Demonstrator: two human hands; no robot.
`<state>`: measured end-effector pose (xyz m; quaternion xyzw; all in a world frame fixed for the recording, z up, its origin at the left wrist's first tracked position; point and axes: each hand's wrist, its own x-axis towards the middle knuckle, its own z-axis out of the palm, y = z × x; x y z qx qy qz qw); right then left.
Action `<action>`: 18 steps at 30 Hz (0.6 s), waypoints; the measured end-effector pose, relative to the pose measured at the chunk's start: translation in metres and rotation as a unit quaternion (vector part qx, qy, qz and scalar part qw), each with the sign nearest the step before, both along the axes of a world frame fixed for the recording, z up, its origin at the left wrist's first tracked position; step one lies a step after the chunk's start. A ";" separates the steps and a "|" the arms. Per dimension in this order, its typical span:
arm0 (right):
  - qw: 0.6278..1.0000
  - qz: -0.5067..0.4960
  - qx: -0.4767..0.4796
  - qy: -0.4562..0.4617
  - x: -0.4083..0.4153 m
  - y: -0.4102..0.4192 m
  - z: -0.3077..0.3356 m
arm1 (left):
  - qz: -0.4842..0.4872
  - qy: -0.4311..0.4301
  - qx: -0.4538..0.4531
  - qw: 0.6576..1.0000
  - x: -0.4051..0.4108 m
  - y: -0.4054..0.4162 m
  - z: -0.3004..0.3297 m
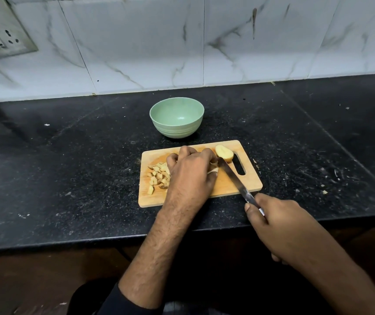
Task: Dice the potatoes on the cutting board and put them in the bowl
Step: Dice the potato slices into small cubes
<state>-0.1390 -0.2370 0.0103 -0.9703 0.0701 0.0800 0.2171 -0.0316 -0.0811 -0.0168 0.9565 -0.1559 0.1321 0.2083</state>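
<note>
The potato piece being cut [213, 167] lies near the middle of the cutting board [227, 185], mostly hidden under the left hand [191, 171], whose fingers [185, 152] are curled down over it to pin it in place. The knife [234, 178] comes in from the right with its tip against that piece, just beside the left hand's knuckles; the right hand [279, 226] has its fingers wrapped round the handle at the board's near right corner. A potato half [224, 153] waits cut side up at the far edge, next to the board's handle slot, and a heap of diced potato [158, 176] sits on the left of the board, touching the left hand. So the dicing looks roughly midway (nothing seems to have reached the bowl yet). The green bowl [177, 120] stands on the black bench [68, 167] just beyond the board. The next stroke calls for a clean downward cut close to the holding fingers, which should stay tucked back from the blade.
</note>
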 end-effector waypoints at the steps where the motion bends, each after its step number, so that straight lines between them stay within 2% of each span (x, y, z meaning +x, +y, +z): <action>1: 1.000 -0.003 0.002 0.001 -0.001 -0.001 -0.001 | -0.005 -0.001 0.001 1.000 -0.004 -0.002 0.000; 8: 1.000 -0.012 0.000 -0.014 -0.011 -0.002 -0.009 | -0.012 -0.015 0.025 0.999 -0.024 -0.009 0.000; 14: 1.000 -0.001 0.003 -0.021 -0.016 0.000 -0.016 | -0.004 0.062 0.031 0.998 -0.026 -0.004 0.001; 18: 1.000 -0.002 -0.008 -0.017 -0.018 0.008 -0.018 | -0.004 0.072 0.016 0.997 -0.027 -0.006 0.001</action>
